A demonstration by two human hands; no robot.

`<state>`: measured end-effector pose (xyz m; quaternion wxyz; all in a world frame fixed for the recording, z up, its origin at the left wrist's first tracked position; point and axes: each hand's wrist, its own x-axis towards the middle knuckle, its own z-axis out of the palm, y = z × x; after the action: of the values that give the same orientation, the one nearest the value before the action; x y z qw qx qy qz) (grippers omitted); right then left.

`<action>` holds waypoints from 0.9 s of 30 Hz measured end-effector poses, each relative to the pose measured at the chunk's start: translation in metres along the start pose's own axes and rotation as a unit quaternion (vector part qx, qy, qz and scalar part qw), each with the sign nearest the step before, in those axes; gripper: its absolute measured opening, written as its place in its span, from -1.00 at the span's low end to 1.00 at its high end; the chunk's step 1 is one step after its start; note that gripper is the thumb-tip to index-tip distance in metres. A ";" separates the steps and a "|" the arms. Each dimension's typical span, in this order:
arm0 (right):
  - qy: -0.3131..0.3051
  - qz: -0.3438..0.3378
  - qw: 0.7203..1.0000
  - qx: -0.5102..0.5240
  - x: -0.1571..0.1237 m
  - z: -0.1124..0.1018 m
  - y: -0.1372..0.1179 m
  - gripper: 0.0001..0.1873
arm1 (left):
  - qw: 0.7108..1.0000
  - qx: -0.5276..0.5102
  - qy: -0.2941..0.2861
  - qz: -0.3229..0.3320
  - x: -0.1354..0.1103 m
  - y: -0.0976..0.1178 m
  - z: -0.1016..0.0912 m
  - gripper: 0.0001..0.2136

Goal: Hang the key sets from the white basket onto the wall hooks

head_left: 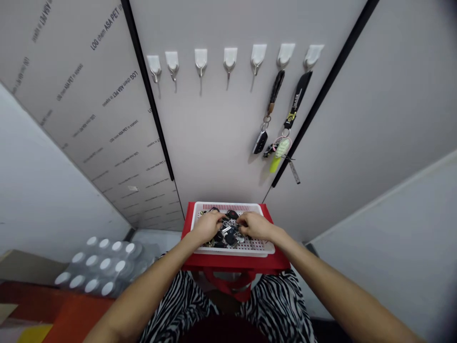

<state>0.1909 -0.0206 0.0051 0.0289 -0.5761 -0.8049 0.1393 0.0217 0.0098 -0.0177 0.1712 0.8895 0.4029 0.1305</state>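
A white perforated plastic basket [262,245] holds a heap of keys [230,233] with metal rings and black fobs. Over the left part of the heap, my left hand [209,225] has its fingers curled in and pressed together on keys. My right hand [256,226] reaches in from the other side, its thumb and fingers closed on keys near the heap's right edge. Exactly which keys each hand grips is hidden by the fingers. The basket rests on a red box-like stand [235,262] in front of my knees.
A row of several white adhesive hooks [230,57] runs along the grey panel. The two rightmost carry a car key on a braided strap [274,93] and a key bunch on a black lanyard [299,97]. Packed bottles [103,264] stand at lower left.
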 end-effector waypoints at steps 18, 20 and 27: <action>0.024 0.003 1.000 -0.004 -0.007 -0.019 0.008 -0.71 | 0.999 -0.001 -0.040 0.028 0.001 0.002 -0.001 -0.77; 0.004 -0.009 0.999 -0.046 -0.009 -0.013 0.003 -0.72 | 0.998 0.006 -0.054 0.024 0.002 0.003 -0.002 -0.78; 0.039 0.034 0.998 0.026 -0.007 -0.004 -0.002 -0.81 | 0.994 0.018 -0.100 -0.034 0.004 0.009 -0.004 -0.79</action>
<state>0.1927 -0.0270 0.0101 0.0708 -0.6074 -0.7790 0.1382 0.0292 0.0083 -0.0098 0.1989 0.8870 0.4158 0.0281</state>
